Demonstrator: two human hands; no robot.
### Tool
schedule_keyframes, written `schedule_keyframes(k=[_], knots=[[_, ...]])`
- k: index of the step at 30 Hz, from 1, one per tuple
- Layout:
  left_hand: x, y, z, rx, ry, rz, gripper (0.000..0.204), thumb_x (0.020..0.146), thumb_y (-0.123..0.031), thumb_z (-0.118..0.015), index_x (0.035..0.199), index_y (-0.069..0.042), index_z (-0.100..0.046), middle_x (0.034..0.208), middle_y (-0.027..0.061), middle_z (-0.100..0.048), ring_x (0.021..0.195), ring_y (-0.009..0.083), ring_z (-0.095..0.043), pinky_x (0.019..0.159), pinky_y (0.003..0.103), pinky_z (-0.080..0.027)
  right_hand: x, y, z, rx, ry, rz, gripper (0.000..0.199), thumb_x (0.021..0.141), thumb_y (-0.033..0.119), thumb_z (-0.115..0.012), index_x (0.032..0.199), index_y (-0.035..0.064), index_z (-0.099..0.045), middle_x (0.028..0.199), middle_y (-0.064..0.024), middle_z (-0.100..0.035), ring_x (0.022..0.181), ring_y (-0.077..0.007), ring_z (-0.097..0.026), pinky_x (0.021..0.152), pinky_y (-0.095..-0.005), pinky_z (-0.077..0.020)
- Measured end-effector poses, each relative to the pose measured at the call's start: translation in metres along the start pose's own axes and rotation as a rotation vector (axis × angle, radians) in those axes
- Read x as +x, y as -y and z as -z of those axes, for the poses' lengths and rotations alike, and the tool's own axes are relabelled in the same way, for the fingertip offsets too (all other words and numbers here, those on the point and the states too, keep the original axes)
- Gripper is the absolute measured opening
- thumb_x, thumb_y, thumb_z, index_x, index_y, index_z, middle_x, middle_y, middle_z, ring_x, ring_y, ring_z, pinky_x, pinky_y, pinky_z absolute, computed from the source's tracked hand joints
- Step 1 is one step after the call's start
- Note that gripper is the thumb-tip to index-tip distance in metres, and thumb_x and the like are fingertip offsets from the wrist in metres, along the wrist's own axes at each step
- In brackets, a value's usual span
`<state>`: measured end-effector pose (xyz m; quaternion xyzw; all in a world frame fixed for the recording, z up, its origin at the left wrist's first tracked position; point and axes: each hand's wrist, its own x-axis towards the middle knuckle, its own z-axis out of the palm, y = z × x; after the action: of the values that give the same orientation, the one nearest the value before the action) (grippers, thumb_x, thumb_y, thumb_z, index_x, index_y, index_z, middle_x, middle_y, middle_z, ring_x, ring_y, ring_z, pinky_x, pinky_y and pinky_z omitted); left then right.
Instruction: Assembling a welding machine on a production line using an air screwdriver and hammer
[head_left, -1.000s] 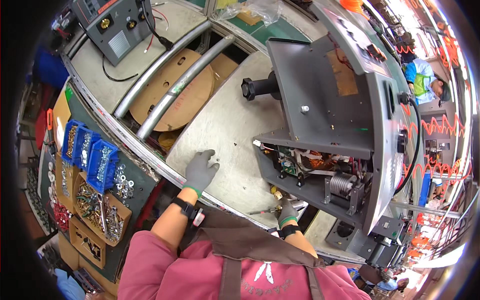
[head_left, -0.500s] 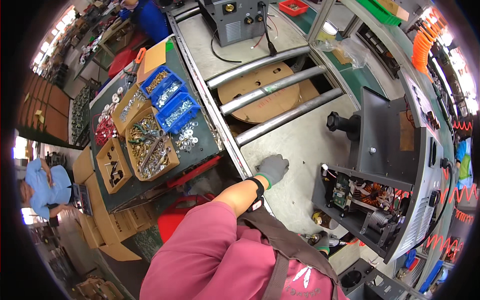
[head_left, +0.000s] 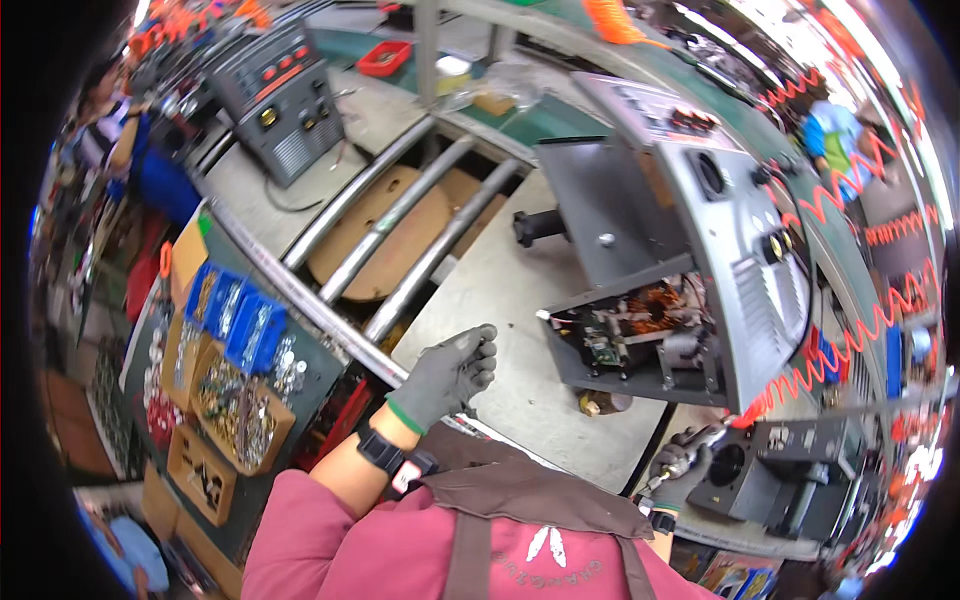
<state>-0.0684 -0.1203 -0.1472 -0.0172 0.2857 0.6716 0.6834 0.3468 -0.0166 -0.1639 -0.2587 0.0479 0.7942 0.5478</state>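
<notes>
My left hand (head_left: 455,372), in a grey glove, hovers over the bare metal worktop (head_left: 520,270), its fingers curled in. Whether anything lies inside those fingers is hidden. At the lower right, my gloved right hand (head_left: 684,472) is wrapped round a silver air screwdriver (head_left: 703,437), near a red coiled hose. In front of me stands an opened grey machine (head_left: 735,270), tilted, with a circuit board and copper coils (head_left: 652,306) exposed. A black knobbed part (head_left: 538,228) sticks out from its side. A small jar-like container (head_left: 604,403) sits below the casing.
Steel rollers (head_left: 392,222) span a gap in the worktop, over a round cardboard piece. On the left side table, blue bins (head_left: 236,312) and cardboard boxes (head_left: 238,412) hold loose fasteners. Another grey machine (head_left: 275,105) stands far left; a black casing (head_left: 790,470) lies right. Other people are nearby.
My view has swung to the right. My left hand has lifted and drawn back, fingers curled. My right hand has moved out to the right with the air screwdriver.
</notes>
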Motion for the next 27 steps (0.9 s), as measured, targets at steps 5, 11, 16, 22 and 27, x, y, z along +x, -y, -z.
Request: schedule_keyframes(k=[5,11,16,22,27], knots=[[-0.012,-0.006,-0.077,0.177,0.089,0.089,0.029,0.098,-0.039,-0.049,0.103,-0.011,-0.054,0.081,-0.0037,-0.054,0.07,0.0086,-0.05,0.06,0.023,-0.043,-0.044,0.025,-0.093,-0.437,0.463,0.506,0.042,0.085,0.015,-0.06,0.124,0.0062,-0.046,0.093,-0.0068,-0.053,0.067,-0.0103,-0.046,0.061,-0.0276,-0.0469],[-0.031,-0.001,-0.15,0.62,0.198,0.067,0.045,0.089,-0.049,-0.06,0.1,-0.006,-0.052,0.072,0.0008,-0.049,0.058,0.011,-0.045,0.053,0.024,-0.041,-0.085,0.011,-0.202,-0.45,0.817,0.787,0.038,0.087,0.015,-0.064,0.118,0.0092,-0.043,0.083,-0.0018,-0.041,0.07,-0.011,-0.046,0.064,-0.0294,-0.046],[-0.034,0.012,-0.203,0.833,0.333,0.114,0.032,0.091,-0.017,-0.06,0.115,0.003,-0.055,0.092,0.0104,-0.063,0.075,0.018,-0.062,0.064,0.028,-0.053,-0.115,-0.02,-0.276,-0.407,1.02,0.927,0.03,0.086,0.011,-0.063,0.108,0.0097,-0.043,0.078,0.0031,-0.038,0.055,-0.0054,-0.041,0.056,-0.0275,-0.0382],[-0.024,0.017,-0.235,0.605,0.516,0.17,0.04,0.094,-0.021,-0.059,0.125,0.004,-0.051,0.103,0.0161,-0.063,0.09,0.0167,-0.061,0.074,0.028,-0.054,-0.118,-0.024,-0.318,-0.345,1.144,0.893,0.025,0.091,0.015,-0.057,0.109,0.006,-0.043,0.076,0.0034,-0.04,0.048,-0.0021,-0.04,0.05,-0.026,-0.0391],[-0.019,0.005,-0.249,0.422,0.475,0.153,0.042,0.094,-0.021,-0.058,0.128,0.001,-0.047,0.103,0.0175,-0.061,0.079,0.0139,-0.062,0.064,0.024,-0.055,-0.097,-0.018,-0.332,-0.298,1.106,0.872,0.019,0.093,0.014,-0.054,0.106,0.0066,-0.042,0.074,0.003,-0.039,0.047,-0.0023,-0.038,0.049,-0.0256,-0.0376]])
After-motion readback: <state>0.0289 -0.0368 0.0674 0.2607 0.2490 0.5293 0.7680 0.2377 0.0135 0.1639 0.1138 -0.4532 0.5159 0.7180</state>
